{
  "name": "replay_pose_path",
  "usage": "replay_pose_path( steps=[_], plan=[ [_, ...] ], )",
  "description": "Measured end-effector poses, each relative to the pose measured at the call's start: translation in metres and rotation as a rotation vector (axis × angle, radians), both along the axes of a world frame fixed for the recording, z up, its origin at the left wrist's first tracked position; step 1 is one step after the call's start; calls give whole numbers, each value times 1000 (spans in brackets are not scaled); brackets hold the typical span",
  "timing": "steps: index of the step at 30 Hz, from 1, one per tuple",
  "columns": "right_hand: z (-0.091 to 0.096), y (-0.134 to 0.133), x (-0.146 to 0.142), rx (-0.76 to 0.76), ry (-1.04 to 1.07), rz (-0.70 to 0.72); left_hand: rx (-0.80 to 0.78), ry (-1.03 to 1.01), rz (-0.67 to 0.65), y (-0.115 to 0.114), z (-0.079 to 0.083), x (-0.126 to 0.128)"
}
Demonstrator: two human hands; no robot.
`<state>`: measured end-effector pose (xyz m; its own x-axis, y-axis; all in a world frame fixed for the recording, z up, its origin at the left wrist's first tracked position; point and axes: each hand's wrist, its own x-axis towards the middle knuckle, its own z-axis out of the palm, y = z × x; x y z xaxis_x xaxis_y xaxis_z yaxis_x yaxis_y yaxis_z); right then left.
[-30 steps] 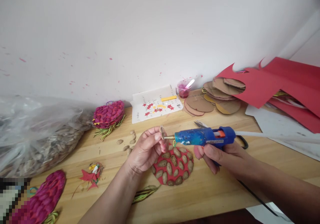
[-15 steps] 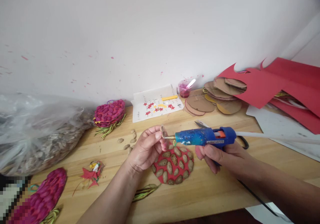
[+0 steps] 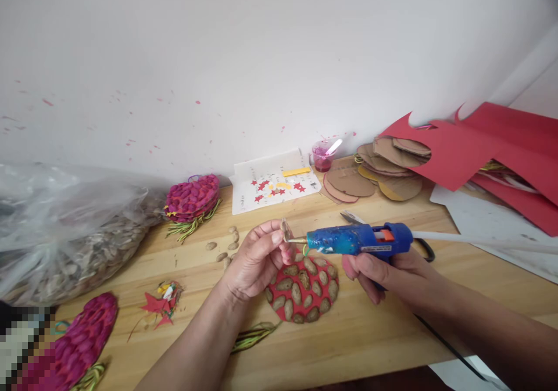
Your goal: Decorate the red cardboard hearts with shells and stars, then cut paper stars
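Observation:
My left hand [image 3: 255, 260] pinches a small peanut shell piece [image 3: 285, 230] between thumb and fingers, held up above the wooden table. My right hand [image 3: 394, 275] grips a blue hot glue gun [image 3: 355, 240], and its brass nozzle tip touches the shell piece. Below both hands lies a red disc [image 3: 301, 292] partly covered with glued peanut shells, with green and yellow strands at its lower left.
A clear plastic bag of shells [image 3: 74, 234] fills the left. Finished magenta shell pieces [image 3: 192, 196] [image 3: 81, 339], loose shells [image 3: 224, 248], a sheet with red stars [image 3: 272, 182], a pink cup [image 3: 321, 155], cardboard discs [image 3: 375, 173] and red paper [image 3: 483, 147] lie around. Scissors [image 3: 425, 248] sit behind the gun.
Hardly anything differs; both hands hold the same pose with the nozzle at the shell piece. The view has shifted slightly.

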<state>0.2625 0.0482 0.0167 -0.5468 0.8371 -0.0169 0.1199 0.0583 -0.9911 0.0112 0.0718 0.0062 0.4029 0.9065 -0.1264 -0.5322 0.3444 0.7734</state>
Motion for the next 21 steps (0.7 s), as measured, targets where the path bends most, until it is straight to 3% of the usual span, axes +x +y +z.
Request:
replay_pose_path(
  steps=[21],
  plan=[
    [0,-1,0,-14,-45,-15,26,-8,-18,-1,-1,-1]
  ],
)
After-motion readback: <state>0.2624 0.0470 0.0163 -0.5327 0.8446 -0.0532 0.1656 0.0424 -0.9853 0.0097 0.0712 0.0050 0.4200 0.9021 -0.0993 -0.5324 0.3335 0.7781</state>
